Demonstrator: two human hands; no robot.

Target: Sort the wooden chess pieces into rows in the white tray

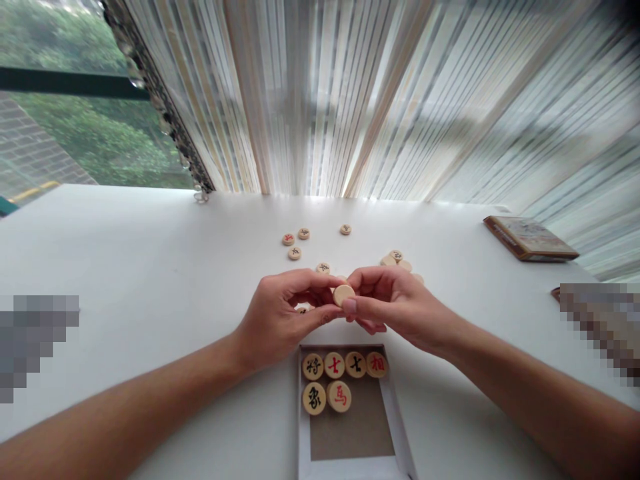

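Both of my hands meet above the white table, just beyond an open box [353, 437]. A round wooden game piece [344, 295], its blank side showing, is pinched between my left hand [285, 310] and my right hand [400, 307]. Inside the box, a row of pieces lies along the far edge, the leftmost a black-marked one [313, 367]. Nearer me are another black-marked piece [314, 398] and a red-marked piece [340, 396], which seems stacked on another. My fingers partly hide pieces lying behind them.
Loose pieces lie on the white table [150, 267] beyond my hands, one with red marking [288, 239]. A small pile [397, 256] sits behind my right hand. A flat box [531, 238] rests at the right. Striped curtains [320, 100] hang at the far edge.
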